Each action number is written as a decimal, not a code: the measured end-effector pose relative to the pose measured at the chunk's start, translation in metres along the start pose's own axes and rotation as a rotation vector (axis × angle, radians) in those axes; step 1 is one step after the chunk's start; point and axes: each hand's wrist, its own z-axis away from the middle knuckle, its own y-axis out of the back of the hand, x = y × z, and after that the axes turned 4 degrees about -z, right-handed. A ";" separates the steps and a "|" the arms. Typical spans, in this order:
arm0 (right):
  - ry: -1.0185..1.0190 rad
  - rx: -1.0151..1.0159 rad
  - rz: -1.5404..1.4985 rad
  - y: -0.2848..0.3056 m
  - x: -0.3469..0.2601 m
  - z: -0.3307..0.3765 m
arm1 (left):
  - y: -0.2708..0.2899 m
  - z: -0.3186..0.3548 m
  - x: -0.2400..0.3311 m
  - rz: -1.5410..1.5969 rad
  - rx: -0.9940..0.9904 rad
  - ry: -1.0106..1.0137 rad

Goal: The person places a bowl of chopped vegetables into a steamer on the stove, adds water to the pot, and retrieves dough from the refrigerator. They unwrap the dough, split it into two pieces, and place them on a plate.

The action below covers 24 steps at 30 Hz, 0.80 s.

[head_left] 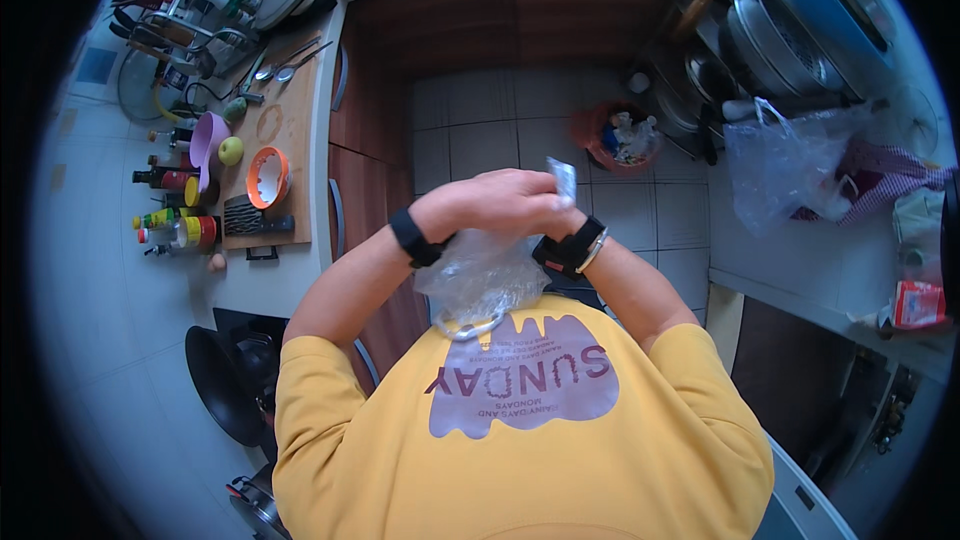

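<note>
In front of my chest, my left hand is closed, its fingers pressed together over a clear plastic bag. The crumpled bag hangs below the hands toward my yellow shirt, with a whitish loop at its lower end. A shiny, silvery-clear strip of plastic sticks up beyond the left fingertips; whether it belongs to the bag I cannot tell. My right hand crosses behind the left one, and its fingers are hidden. Both wrists wear black bands, and a bracelet circles the right.
On the left counter, a cutting board bears an orange bowl and a black-handled knife. Beyond my hands, a reddish bin with litter stands on the tiled floor. Another plastic bag lies on the right counter near stacked metal pans.
</note>
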 end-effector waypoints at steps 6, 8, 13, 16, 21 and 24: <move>0.195 0.368 -0.774 0.102 -0.024 -0.028 | 0.038 -0.020 0.043 -0.718 0.624 -0.338; 0.319 0.461 -0.879 0.150 -0.042 -0.039 | 0.070 -0.027 0.043 -0.634 0.813 -0.531; 0.585 0.691 -0.764 0.283 -0.064 -0.064 | 0.190 -0.045 0.006 -0.529 1.541 -0.464; 0.655 1.032 0.224 0.371 -0.065 -0.093 | 0.267 -0.087 -0.014 0.062 1.316 -0.402; 0.756 1.138 -0.489 0.479 -0.046 -0.139 | 0.316 -0.153 -0.016 0.590 0.891 -0.399; 0.587 1.310 -0.030 0.555 -0.036 -0.173 | 0.338 -0.175 -0.016 0.530 0.792 -0.466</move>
